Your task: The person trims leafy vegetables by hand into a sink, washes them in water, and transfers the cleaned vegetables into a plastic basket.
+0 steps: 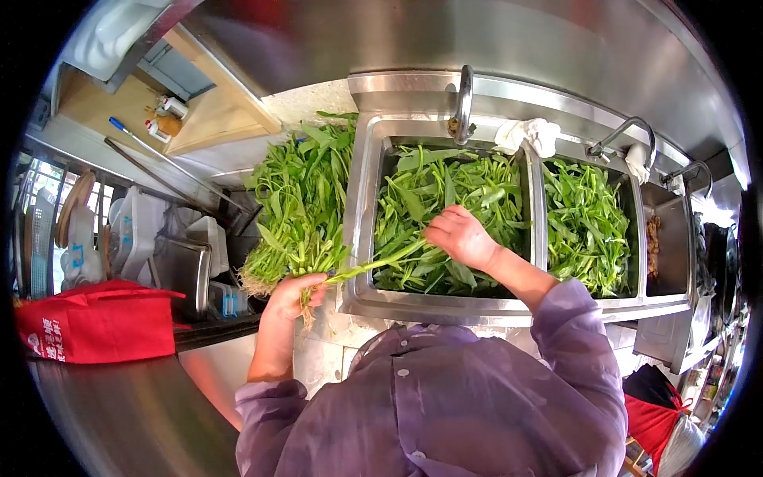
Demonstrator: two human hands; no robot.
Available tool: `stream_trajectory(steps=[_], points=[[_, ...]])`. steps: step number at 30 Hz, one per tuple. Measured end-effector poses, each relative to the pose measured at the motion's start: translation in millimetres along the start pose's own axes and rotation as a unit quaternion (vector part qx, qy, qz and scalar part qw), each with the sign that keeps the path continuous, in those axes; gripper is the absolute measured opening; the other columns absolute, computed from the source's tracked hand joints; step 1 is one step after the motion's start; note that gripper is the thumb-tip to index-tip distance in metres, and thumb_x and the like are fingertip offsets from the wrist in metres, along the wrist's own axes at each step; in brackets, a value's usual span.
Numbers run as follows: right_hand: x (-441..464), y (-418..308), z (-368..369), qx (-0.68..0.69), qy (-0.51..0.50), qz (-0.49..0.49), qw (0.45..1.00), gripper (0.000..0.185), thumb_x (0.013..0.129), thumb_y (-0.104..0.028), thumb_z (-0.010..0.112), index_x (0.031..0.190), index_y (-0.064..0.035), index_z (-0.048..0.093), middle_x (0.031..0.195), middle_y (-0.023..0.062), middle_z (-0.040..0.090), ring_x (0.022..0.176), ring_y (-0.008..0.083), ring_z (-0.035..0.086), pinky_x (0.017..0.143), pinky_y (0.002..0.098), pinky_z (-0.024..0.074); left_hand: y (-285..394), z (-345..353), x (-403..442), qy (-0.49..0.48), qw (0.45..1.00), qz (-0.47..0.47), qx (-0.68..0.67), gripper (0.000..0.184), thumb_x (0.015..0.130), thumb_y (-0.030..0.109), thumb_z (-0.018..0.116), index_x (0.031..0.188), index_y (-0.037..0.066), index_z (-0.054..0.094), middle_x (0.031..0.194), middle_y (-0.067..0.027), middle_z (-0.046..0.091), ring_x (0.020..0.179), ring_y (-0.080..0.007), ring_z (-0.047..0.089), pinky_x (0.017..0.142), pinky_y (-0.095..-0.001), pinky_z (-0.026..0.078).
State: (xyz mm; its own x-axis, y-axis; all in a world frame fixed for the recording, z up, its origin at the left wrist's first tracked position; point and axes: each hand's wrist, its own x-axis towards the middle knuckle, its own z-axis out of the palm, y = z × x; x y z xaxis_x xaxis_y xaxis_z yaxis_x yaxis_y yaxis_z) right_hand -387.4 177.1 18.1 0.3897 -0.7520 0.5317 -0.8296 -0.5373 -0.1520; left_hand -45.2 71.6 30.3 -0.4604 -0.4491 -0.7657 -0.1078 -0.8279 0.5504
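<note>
My left hand [296, 296] is closed round the root end of some green stems [372, 265], at the lower edge of a large pile of leafy greens with roots [306, 191]. The stems slant up to the right, over the front left rim of the steel sink [362, 199]. Above the left basin, my right hand [461, 237] is closed on their upper end. Cut leafy greens [493, 187] fill that basin beneath it, and more greens [584, 226] lie in the middle basin.
Curved faucets [465, 103] rise behind the basins, with white cloths [526, 137] on the back rim. A narrow right basin holds brown pieces [653, 242]. At the left are a red bag [99, 322] and plastic containers [139, 230]; a long stick [171, 159] leans behind them.
</note>
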Motion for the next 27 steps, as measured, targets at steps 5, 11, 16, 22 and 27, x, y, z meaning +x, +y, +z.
stream_trajectory(steps=[5,11,16,22,27], points=[[-21.1,18.5,47.2,0.432,0.107,0.378,0.812,0.010,0.082,-0.008,0.051,0.083,0.0005,0.056,0.072,0.0057,0.055,0.064,0.0197,0.054,0.066,0.0300,0.0462,-13.4,57.8,17.5,-0.014,0.999,0.030,0.027,0.013,0.076,0.014,0.059,0.081,0.004,0.052,0.064,-0.0023,0.048,0.048,-0.0095,0.040,0.042,-0.0217,0.031],[-30.6,38.3,82.3,0.573,0.216,0.600,0.515,0.016,0.085,-0.005,0.044,0.083,0.0049,0.056,0.072,0.0077,0.055,0.063,0.0147,0.054,0.056,0.0260,0.0474,-7.7,99.7,43.0,-0.026,0.998,0.031,0.058,0.012,0.073,0.011,0.063,0.073,0.004,0.053,0.057,-0.0037,0.051,0.045,-0.0126,0.046,0.041,-0.0244,0.036],[-98.8,108.7,109.0,0.388,0.334,0.762,0.397,0.010,0.079,-0.009,0.052,0.086,-0.0032,0.056,0.085,0.0095,0.058,0.075,0.0230,0.057,0.060,0.0327,0.0485,-16.2,85.3,59.2,-0.079,0.992,0.059,0.077,0.011,0.072,0.009,0.063,0.072,0.003,0.054,0.054,-0.0047,0.050,0.044,-0.0141,0.048,0.041,-0.0253,0.037],[-31.9,45.2,30.1,-0.099,0.065,0.350,0.929,0.022,0.074,-0.013,0.056,0.095,-0.0075,0.056,0.109,0.0136,0.050,0.107,0.0255,0.044,0.092,0.0440,0.0315,-5.3,81.8,43.9,0.038,0.993,0.030,0.106,0.013,0.071,0.011,0.064,0.073,0.003,0.054,0.057,-0.0042,0.053,0.043,-0.0112,0.047,0.040,-0.0240,0.038],[-28.7,11.0,25.7,0.022,-0.076,0.193,0.978,0.010,0.074,-0.014,0.056,0.083,-0.0104,0.060,0.092,0.0038,0.056,0.098,0.0222,0.049,0.086,0.0391,0.0359,-1.1,84.3,41.0,-0.006,0.994,0.054,0.094,0.015,0.071,0.011,0.064,0.076,0.002,0.053,0.058,-0.0046,0.052,0.043,-0.0113,0.045,0.038,-0.0241,0.035]])
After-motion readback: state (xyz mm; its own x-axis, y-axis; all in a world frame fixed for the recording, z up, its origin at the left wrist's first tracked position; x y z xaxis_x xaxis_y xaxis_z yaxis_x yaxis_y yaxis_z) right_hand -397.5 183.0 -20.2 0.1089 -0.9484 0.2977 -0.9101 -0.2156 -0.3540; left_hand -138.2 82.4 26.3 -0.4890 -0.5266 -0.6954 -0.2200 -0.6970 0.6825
